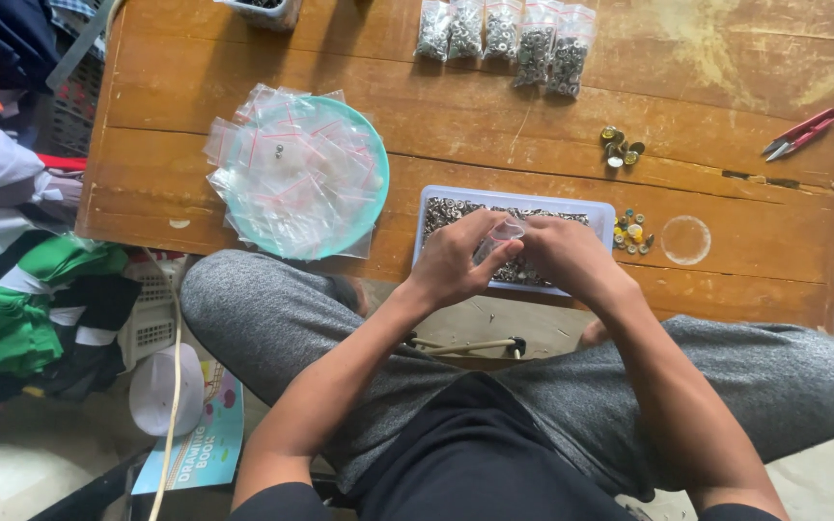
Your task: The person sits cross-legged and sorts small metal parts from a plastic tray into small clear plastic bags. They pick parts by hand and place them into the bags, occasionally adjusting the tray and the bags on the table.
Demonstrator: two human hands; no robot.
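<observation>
Bag (502, 234), small, clear plastic, pinched between left hand (456, 259) and right hand (562, 253).

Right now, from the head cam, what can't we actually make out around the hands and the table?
- Small clear bag: contents unreadable, pinched between left hand and right hand, which cover most of it.
- White tray of metal bits: near half hidden under both hands; pieces too small to identify.
- Container at top edge: cut off by the frame.
- Small part on the empty bags in the teal plate: too small to tell.
</observation>
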